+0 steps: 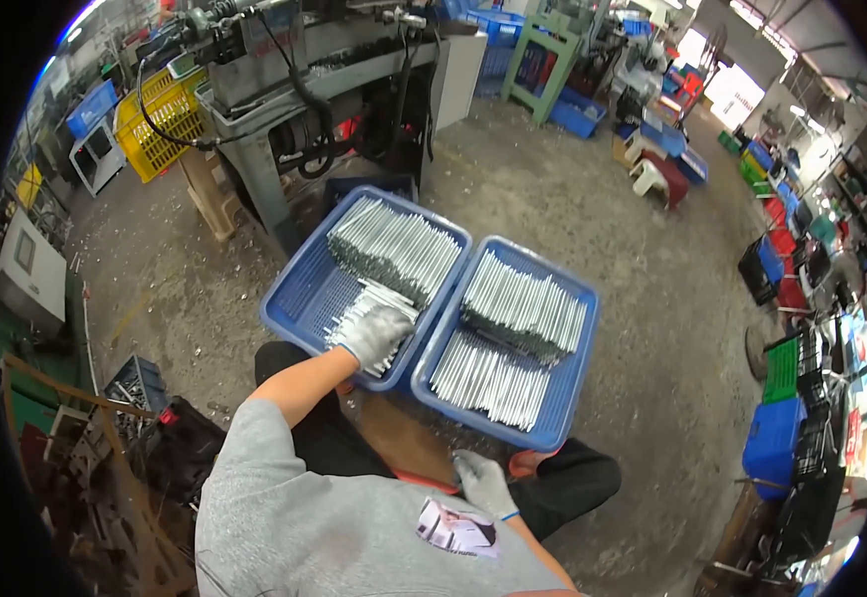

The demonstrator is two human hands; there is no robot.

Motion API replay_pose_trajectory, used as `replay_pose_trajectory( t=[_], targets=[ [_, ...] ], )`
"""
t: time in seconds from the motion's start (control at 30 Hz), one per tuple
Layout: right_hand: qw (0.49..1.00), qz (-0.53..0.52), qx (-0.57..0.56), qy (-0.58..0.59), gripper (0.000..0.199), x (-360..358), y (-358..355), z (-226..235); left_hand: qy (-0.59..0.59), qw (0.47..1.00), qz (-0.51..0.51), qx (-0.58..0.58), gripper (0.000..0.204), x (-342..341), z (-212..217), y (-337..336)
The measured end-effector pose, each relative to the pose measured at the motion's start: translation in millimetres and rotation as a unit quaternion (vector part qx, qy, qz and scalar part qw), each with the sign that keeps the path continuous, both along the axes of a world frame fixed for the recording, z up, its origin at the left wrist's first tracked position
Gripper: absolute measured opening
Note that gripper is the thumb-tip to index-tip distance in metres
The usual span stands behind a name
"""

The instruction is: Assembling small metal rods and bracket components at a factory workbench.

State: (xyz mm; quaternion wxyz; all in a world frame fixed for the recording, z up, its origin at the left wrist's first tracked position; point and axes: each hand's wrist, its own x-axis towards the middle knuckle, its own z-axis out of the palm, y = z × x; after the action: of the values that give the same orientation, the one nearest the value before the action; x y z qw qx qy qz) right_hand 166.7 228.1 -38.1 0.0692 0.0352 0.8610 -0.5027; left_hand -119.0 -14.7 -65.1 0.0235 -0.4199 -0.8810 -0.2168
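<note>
Two blue plastic baskets stand side by side on the floor before me. The left basket (299, 298) holds a thick stack of shiny metal rods (394, 244) at its far side and a smaller loose pile nearer to me. My left hand (382, 333), in a pale work glove, is down in that nearer pile, its fingers curled over some rods and partly hidden. In the right basket (424, 383), two rows of similar rods (491, 383) lie one behind the other. My right hand (483, 483), also gloved, hangs by my right leg, fingers loosely extended with nothing visible in them.
A machine bench (254, 109) with hanging cables stands just beyond the left basket. A yellow crate (160, 124) is at the far left, and a green stand (543, 65) at the back. Blue bins (774, 448) and other crates line the right side. Small scraps dot the floor.
</note>
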Motion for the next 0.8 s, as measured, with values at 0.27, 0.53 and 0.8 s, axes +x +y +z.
replay_pose_trajectory(
  t=[0.27,0.53,0.8],
  targets=[
    [0.995,-0.018,-0.067,-0.069,0.030,-4.8,-0.8,-3.2,0.134,0.936,-0.288,-0.151,0.045,15.7,-52.0,107.1],
    [0.985,-0.073,-0.082,-0.134,0.029,8.9,8.7,17.2,0.124,0.893,-0.315,-0.298,0.046,8.9,-91.9,144.9],
    [0.987,-0.066,-0.103,-0.108,0.030,7.3,15.1,3.4,0.138,0.877,-0.301,-0.347,0.028,8.6,-90.4,157.0]
  ],
)
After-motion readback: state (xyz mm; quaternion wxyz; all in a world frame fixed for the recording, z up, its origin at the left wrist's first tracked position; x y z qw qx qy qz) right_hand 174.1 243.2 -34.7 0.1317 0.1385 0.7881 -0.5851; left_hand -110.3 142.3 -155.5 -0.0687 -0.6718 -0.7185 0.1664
